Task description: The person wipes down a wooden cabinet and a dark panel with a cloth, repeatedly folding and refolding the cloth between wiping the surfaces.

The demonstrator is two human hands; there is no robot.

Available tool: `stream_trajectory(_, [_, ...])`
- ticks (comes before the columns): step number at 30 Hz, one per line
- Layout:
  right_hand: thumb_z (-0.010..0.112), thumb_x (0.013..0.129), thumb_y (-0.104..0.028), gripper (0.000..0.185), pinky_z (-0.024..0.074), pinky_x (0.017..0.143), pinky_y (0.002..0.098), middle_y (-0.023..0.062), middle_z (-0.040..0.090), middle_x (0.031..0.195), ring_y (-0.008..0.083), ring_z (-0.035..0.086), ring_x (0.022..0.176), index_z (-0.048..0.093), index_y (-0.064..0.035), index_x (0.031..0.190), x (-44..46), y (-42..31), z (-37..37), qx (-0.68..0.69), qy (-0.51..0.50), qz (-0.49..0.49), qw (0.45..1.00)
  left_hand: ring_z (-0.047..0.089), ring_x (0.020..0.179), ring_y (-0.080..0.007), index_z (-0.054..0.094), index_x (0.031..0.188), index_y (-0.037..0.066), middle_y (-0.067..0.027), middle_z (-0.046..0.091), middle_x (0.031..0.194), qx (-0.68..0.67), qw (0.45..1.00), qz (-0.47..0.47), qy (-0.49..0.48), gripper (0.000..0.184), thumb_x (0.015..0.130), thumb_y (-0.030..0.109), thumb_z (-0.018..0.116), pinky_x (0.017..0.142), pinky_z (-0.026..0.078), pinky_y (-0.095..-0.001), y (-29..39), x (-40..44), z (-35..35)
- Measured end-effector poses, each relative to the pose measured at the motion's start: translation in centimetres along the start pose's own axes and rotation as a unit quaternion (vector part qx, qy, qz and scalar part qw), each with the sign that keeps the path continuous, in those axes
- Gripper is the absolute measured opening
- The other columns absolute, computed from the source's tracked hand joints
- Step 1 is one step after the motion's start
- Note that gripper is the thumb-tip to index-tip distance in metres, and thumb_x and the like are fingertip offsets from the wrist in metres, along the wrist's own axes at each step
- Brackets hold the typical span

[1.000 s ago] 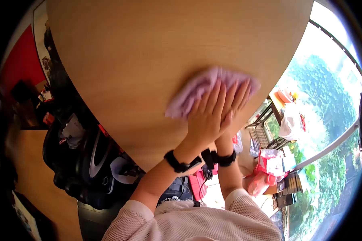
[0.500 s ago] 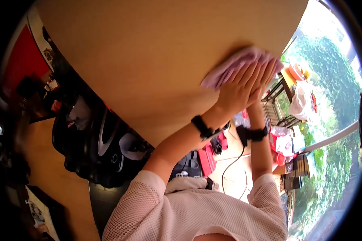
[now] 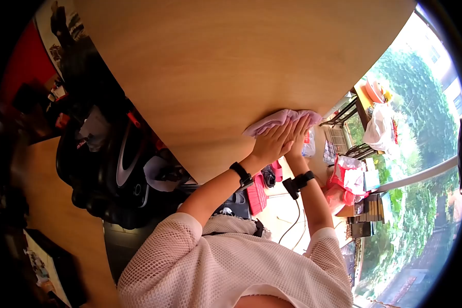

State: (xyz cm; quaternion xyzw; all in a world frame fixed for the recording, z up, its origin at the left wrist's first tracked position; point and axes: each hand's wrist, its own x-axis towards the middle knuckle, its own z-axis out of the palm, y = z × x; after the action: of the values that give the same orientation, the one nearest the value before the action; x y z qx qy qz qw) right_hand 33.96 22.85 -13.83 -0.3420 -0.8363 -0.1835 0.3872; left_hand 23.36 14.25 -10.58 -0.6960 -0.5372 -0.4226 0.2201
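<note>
Cloth [image 3: 272,122], in the head view, lies pale purple and bunched into folds on the table [image 3: 220,61], its right end close to the edge on the window side. Left hand [image 3: 270,146] and right hand [image 3: 299,137] are together on it, slightly overlapping, fingers straight and pressed down rather than curled round it. Each wrist wears a dark band [image 3: 243,174]. Beyond the edge, red bags [image 3: 341,179] sit to the right of the arms; a black chair [image 3: 100,179] stands to the left. Judging by the flat hold, the step in hand looks like wiping. Another stroke would call for even pressure, with the cloth kept under the fingers and clear of slipping over that edge.
</note>
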Motion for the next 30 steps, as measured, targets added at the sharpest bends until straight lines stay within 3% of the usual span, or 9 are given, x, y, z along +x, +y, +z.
stream_trajectory(9, [0.047, 0.086, -0.027, 0.055, 0.0225, 0.100, 0.0652, 0.0397, 0.011, 0.140, 0.0602, 0.017, 0.126, 0.037, 0.0010, 0.132, 1.7, -9.7, -0.3, 0.064, -0.024, 0.015, 0.998, 0.043, 0.124, -0.0282, 0.046, 0.128, -0.003, -0.0195, 0.042, 0.136, -0.035, 0.998, 0.033, -0.040, 0.055, 0.087, 0.034, 0.050, 0.101, 0.032, -0.0396, -5.8, -2.9, -6.9])
stream_trajectory(11, [0.047, 0.086, -0.027, 0.052, 0.0225, 0.099, 0.0668, 0.0378, 0.021, 0.138, 0.0622, 0.018, 0.124, 0.041, 0.0015, 0.129, 2.2, -13.5, 0.4, 0.072, 0.010, 0.002, 0.997, 0.043, 0.123, -0.0287, 0.048, 0.126, -0.003, -0.0198, 0.045, 0.134, -0.020, 0.998, 0.027, -0.044, 0.055, 0.086, 0.035, 0.051, 0.100, 0.033, -0.0394, -7.7, -4.5, -9.4])
stream_trajectory(13, [0.048, 0.084, -0.026, 0.048, 0.0251, 0.097, 0.0669, 0.0321, 0.042, 0.122, 0.0605, 0.027, 0.120, 0.047, 0.0034, 0.122, 3.2, -17.1, 0.0, 0.035, 0.027, -0.054, 0.998, 0.045, 0.121, -0.0259, 0.049, 0.126, -0.002, -0.0167, 0.047, 0.133, 0.003, 0.999, 0.008, -0.041, 0.054, 0.086, 0.036, 0.051, 0.100, 0.033, -0.0383, -9.4, -6.1, -11.7])
stream_trajectory(15, [0.049, 0.083, -0.027, 0.048, 0.0295, 0.093, 0.0649, 0.0313, 0.043, 0.123, 0.0562, 0.034, 0.117, 0.048, 0.0032, 0.121, 3.2, -20.4, 1.0, 0.031, 0.060, -0.079, 0.995, 0.049, 0.117, -0.0197, 0.051, 0.127, 0.002, -0.0103, 0.049, 0.133, 0.036, 0.999, -0.021, -0.034, 0.054, 0.086, 0.037, 0.050, 0.100, 0.033, -0.0362, -10.9, -7.7, -14.4])
stream_trajectory(19, [0.051, 0.081, -0.028, 0.047, 0.0333, 0.087, 0.0591, 0.0268, 0.044, 0.125, 0.0467, 0.041, 0.114, 0.051, -0.0009, 0.119, 2.9, -25.0, 2.8, 0.040, -0.037, -0.091, 0.994, 0.049, 0.116, -0.0261, 0.054, 0.121, 0.000, -0.0174, 0.052, 0.126, 0.070, 0.995, -0.058, -0.036, 0.055, 0.085, 0.042, 0.051, 0.097, 0.035, -0.0384, -14.5, -12.0, -16.9])
stream_trajectory(20, [0.051, 0.081, -0.028, 0.046, 0.0336, 0.086, 0.0578, 0.0257, 0.044, 0.125, 0.0448, 0.042, 0.113, 0.051, -0.0019, 0.119, 3.0, -26.1, 3.0, 0.061, -0.023, -0.098, 0.993, 0.043, 0.113, -0.0423, 0.046, 0.121, -0.009, -0.0279, 0.047, 0.123, 0.083, 0.996, -0.035, -0.007, 0.065, 0.085, 0.046, 0.043, 0.101, 0.029, -0.0482, -15.7, -13.6, -16.3])
stream_trajectory(23, [0.051, 0.080, -0.026, 0.045, 0.0321, 0.086, 0.0544, 0.0228, 0.044, 0.126, 0.0384, 0.044, 0.113, 0.052, -0.0049, 0.120, 4.2, -28.8, 2.2, 0.085, 0.035, -0.089, 0.992, 0.040, 0.115, -0.0445, 0.041, 0.123, -0.012, -0.0323, 0.044, 0.124, 0.092, 0.995, -0.041, 0.013, 0.069, 0.089, 0.048, 0.036, 0.101, 0.025, -0.0523, -17.0, -15.6, -16.6])
stream_trajectory(26, [0.052, 0.081, -0.026, 0.044, 0.0289, 0.091, 0.0544, 0.0225, 0.044, 0.128, 0.0352, 0.044, 0.114, 0.054, -0.0056, 0.119, 4.7, -29.3, 2.7, 0.065, 0.045, -0.072, 0.994, 0.044, 0.117, -0.0369, 0.049, 0.121, -0.006, -0.0237, 0.049, 0.126, 0.102, 0.992, -0.048, 0.057, 0.065, 0.088, 0.049, 0.038, 0.101, 0.028, -0.0469, -17.0, -14.1, -17.4])
stream_trajectory(30, [0.050, 0.083, -0.026, 0.045, 0.0256, 0.096, 0.0590, 0.0235, 0.041, 0.132, 0.0377, 0.042, 0.118, 0.052, -0.0058, 0.123, 14.5, -29.4, -6.7, 0.121, 0.043, -0.062, 0.990, 0.036, 0.123, -0.0417, 0.041, 0.129, -0.008, -0.0278, 0.040, 0.133, 0.110, 0.989, -0.077, 0.065, 0.073, 0.087, 0.052, 0.037, 0.104, 0.023, -0.0480, -14.4, -4.3, -23.9])
